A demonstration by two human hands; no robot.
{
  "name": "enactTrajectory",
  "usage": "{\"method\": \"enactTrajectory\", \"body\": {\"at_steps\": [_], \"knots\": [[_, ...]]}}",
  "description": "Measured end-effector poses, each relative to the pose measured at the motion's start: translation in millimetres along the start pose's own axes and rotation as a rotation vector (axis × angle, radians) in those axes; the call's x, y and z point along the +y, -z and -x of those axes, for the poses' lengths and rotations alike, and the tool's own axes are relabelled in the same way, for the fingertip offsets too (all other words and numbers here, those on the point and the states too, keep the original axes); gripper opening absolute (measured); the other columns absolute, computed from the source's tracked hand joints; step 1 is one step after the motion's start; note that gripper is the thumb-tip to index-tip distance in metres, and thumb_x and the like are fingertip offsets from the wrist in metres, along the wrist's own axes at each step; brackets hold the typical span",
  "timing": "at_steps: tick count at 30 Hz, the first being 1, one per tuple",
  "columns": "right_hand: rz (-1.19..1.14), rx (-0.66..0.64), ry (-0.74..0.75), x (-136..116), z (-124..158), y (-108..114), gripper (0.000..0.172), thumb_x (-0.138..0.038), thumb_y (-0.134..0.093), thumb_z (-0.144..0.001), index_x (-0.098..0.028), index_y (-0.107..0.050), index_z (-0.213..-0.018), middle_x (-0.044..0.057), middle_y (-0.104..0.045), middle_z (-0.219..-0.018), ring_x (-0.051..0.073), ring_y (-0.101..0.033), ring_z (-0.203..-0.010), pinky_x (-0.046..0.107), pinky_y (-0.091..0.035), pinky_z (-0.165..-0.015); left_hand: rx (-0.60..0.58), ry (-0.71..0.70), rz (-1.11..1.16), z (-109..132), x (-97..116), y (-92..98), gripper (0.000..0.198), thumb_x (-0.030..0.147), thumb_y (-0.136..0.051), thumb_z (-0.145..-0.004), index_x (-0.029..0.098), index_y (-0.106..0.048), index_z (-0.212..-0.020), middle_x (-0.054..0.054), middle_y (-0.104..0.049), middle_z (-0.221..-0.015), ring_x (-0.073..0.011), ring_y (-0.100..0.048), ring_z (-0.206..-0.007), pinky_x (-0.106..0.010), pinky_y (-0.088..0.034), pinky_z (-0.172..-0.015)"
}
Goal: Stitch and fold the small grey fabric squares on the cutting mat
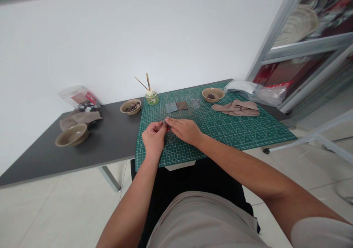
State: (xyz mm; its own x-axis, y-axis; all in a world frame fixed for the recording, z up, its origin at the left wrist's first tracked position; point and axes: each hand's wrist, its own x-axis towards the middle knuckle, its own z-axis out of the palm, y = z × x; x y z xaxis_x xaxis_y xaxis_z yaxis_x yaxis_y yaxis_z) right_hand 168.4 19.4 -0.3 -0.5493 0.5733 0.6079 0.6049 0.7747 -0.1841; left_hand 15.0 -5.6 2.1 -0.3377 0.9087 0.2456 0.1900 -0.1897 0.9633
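Note:
My left hand (154,135) and my right hand (186,130) meet over the near left part of a green cutting mat (220,134). Both are closed, fingertips pinched together around something small and greyish that the fingers mostly hide. Just beyond them on the mat lie a light grey square sheet (171,107), a brown square sheet (182,105) and a darker grey square (195,103). At the mat's far right is a tan bowl (213,89) with a few small dark pieces inside.
A crumpled brown cloth (235,108) and a clear plastic bag (256,91) lie right. A reed diffuser (151,97) stands by the wall. Leftward are a bowl of small pieces (131,106), an empty-looking bowl (72,135), another cloth (79,119) and a tipped clear container (78,97).

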Motion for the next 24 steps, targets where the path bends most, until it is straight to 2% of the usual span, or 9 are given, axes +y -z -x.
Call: {"method": "enactTrajectory", "body": {"at_steps": [3,6,8,14,20,24], "knots": [[0.006,-0.019,-0.063,-0.8,-0.1,1.1,0.040,-0.015,-0.049,-0.096,-0.017,-0.060,-0.134,0.010,-0.065,-0.133,0.019,-0.067,-0.116,0.033,-0.058,-0.096,-0.027,0.014,0.058,-0.5,-1.7,-0.4,0.022,0.038,-0.074,-0.074,0.018,-0.069,-0.081,0.000,-0.072,-0.069,-0.0159,-0.068,-0.063,-0.028,-0.055,-0.065],[-0.003,-0.027,0.022,-1.0,-0.7,1.7,0.039,-0.014,-0.049,-0.096,-0.015,-0.062,-0.132,0.011,-0.062,-0.137,0.019,-0.064,-0.121,0.033,-0.055,-0.101,-0.013,-0.054,-0.123,0.1,1.8,1.3,0.013,0.031,-0.070,-0.076,0.019,-0.068,-0.071,0.002,-0.068,-0.062,-0.0126,-0.062,-0.056,-0.024,-0.050,-0.059],[-0.011,-0.034,0.072,-0.9,-1.1,1.4,0.038,-0.014,-0.050,-0.096,-0.014,-0.063,-0.131,0.012,-0.060,-0.139,0.019,-0.063,-0.124,0.034,-0.053,-0.104,0.012,-0.090,-0.214,0.7,3.7,2.4,0.014,0.026,-0.069,-0.076,0.019,-0.066,-0.064,0.003,-0.066,-0.058,-0.0111,-0.058,-0.053,-0.022,-0.047,-0.055],[-0.025,-0.040,-0.104,-1.5,-0.9,1.3,0.043,-0.015,-0.047,-0.096,-0.016,-0.057,-0.138,0.010,-0.067,-0.131,0.019,-0.068,-0.115,0.033,-0.058,-0.095,-0.038,-0.015,0.031,1.1,-0.8,0.4,0.017,0.035,-0.073,-0.075,0.019,-0.071,-0.080,0.000,-0.073,-0.071,-0.0158,-0.070,-0.066,-0.027,-0.056,-0.066],[-0.029,-0.043,-0.002,-3.2,-0.6,1.8,0.040,-0.015,-0.047,-0.097,-0.017,-0.060,-0.135,0.010,-0.060,-0.140,0.020,-0.064,-0.122,0.033,-0.056,-0.099,-0.013,-0.056,-0.086,1.8,4.0,0.7,0.014,0.029,-0.072,-0.075,0.019,-0.067,-0.068,0.001,-0.070,-0.062,-0.0135,-0.066,-0.059,-0.024,-0.053,-0.060],[-0.059,-0.045,-0.093,-1.7,-1.4,0.1,0.042,-0.016,-0.048,-0.097,-0.016,-0.057,-0.138,0.010,-0.067,-0.131,0.019,-0.068,-0.114,0.032,-0.057,-0.095,-0.016,-0.052,0.024,2.4,0.6,0.3,0.015,0.034,-0.073,-0.075,0.019,-0.070,-0.077,0.000,-0.073,-0.070,-0.0152,-0.069,-0.065,-0.027,-0.056,-0.067]]}}
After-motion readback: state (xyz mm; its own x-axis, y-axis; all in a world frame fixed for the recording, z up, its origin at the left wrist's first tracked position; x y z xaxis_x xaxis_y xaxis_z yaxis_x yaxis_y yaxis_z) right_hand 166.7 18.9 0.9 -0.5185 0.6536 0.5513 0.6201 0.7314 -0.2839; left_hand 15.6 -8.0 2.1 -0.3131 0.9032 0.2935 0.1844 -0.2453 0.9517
